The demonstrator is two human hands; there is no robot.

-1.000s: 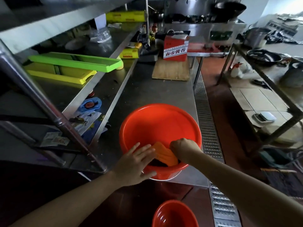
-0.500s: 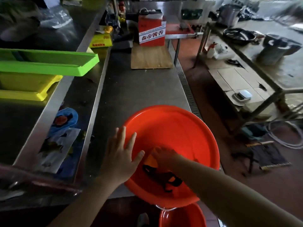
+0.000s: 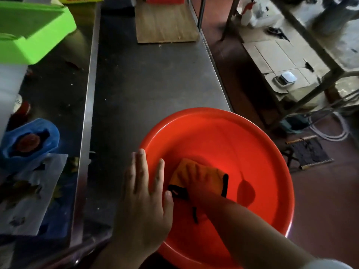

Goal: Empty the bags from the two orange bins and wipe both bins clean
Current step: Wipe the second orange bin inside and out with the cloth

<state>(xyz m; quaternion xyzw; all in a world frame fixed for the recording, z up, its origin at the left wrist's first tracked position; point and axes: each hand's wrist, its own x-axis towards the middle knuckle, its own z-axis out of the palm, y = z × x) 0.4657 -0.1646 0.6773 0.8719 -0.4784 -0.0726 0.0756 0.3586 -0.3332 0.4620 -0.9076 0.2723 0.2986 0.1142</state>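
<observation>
The orange bin point(image 3: 242, 144) sits on the near end of the steel worktop point(image 3: 151, 78), its near rim hanging past the worktop's edge. Inside the bin, on the left part of its floor, lies an orange cloth point(image 3: 180, 175) with black edging. The right hand point(image 3: 196, 177) reaches down into the bin and presses flat on the cloth, fingers spread and straight, so its grip is apart and closes on nothing. The hand is tinted red by the bin, and its outline is a little blurred. The left hand point(image 3: 143, 200) rests on the bin's left rim, fingers straight and pointing away from the person, the thumb lying inside the bin just beside the cloth's black corner; this grip is also apart, laid on the rim without curling round it.

Beyond the bin, at the far end of the worktop, lies a wooden board point(image 3: 165, 22). To the left of the bin, on a lower shelf point(image 3: 58, 78) beside the worktop, sit a blue plastic bag point(image 3: 31, 140) with something dark red in it, a clear bag point(image 3: 29, 195) nearer the person, and farther off a bright green tray point(image 3: 33, 33). To the right of the bin, on the red floor point(image 3: 242, 78), lies flattened cardboard point(image 3: 277, 53) with a small white scale point(image 3: 285, 78) on it.
</observation>
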